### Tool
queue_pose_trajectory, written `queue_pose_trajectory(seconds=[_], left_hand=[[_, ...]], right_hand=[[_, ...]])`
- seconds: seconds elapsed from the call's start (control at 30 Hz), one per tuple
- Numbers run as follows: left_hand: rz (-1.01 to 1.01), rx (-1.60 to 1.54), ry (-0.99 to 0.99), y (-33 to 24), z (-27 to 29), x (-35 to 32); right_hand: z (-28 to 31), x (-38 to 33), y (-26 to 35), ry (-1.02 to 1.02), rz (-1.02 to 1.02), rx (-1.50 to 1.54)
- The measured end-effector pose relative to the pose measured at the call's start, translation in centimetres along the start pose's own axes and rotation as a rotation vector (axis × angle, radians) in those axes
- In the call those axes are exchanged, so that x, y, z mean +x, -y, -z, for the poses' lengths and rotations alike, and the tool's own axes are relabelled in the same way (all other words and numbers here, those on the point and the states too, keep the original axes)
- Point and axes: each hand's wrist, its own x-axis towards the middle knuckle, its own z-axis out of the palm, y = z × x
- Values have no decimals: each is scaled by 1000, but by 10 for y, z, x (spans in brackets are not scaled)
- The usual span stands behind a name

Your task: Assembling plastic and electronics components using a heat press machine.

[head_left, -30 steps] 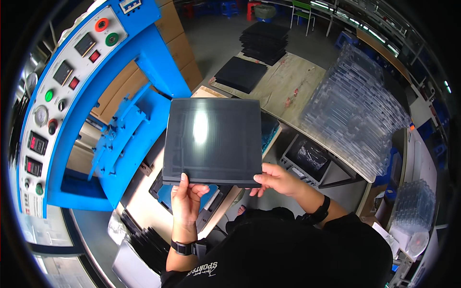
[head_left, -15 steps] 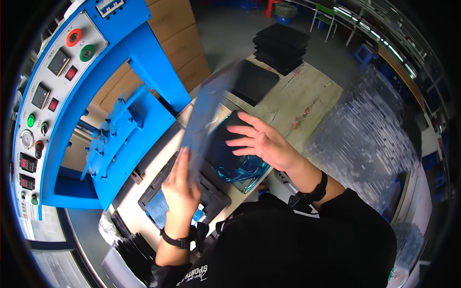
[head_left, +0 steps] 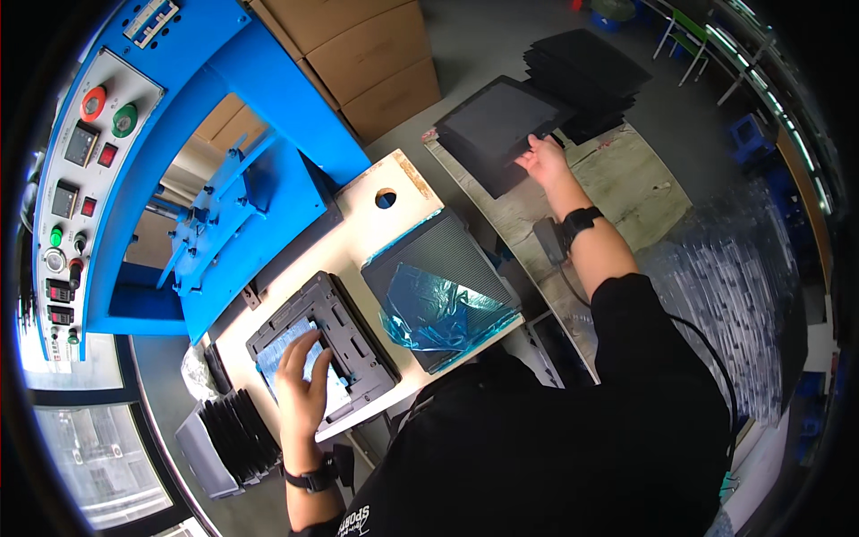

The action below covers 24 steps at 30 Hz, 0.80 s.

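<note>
Left hand: the left hand (head_left: 302, 380) lies palm down, fingers spread, on the dark grey fixture tray (head_left: 324, 351); it grips nothing.
Fixture tray: rectangular frame lying flat on the pale table (head_left: 394, 186), near its front edge; a light blue-white sheet shows inside the frame under the fingers.
Right hand: the right hand (head_left: 542, 161) is stretched far forward, fingers curled onto the near edge of the black panel (head_left: 499, 125); whether it pinches the edge or only rests on it cannot be told.
Black panel: flat, dark, rectangular, lying on the worn side table (head_left: 626, 188), just beside a stack of black sheets (head_left: 586, 76).
Centre of table: a ribbed dark plate (head_left: 438, 277) partly covered by crumpled blue film (head_left: 438, 313), between the two hands, touching neither.
Machine: a blue press (head_left: 215, 170) with a control panel of coloured buttons stands at the left behind the fixture tray.
Background: cardboard boxes (head_left: 367, 54) stand behind the press.
Right side: clear plastic trays (head_left: 743, 295) are stacked beside the person's right arm.
</note>
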Motion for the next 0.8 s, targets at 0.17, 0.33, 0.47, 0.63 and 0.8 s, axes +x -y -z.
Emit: queue_pose_trajectory(seconds=[0.17,0.33,0.47,0.63,0.8], left_hand=[[316,115,-126,29,13,-77],[477,104,-128,25,17,-97],[450,176,-147,35,14,-116],[471,76,-143,42,14,-104],[375,113,-53,74,11,-95]], right_hand=[[19,56,-41,-70,-76,49],[69,98,-55,-211,-141,-40],[53,78,-59,-385,-177,-655],[54,63,-30,-413,99,-918],[-45,-68,-62,370,274,-1188]])
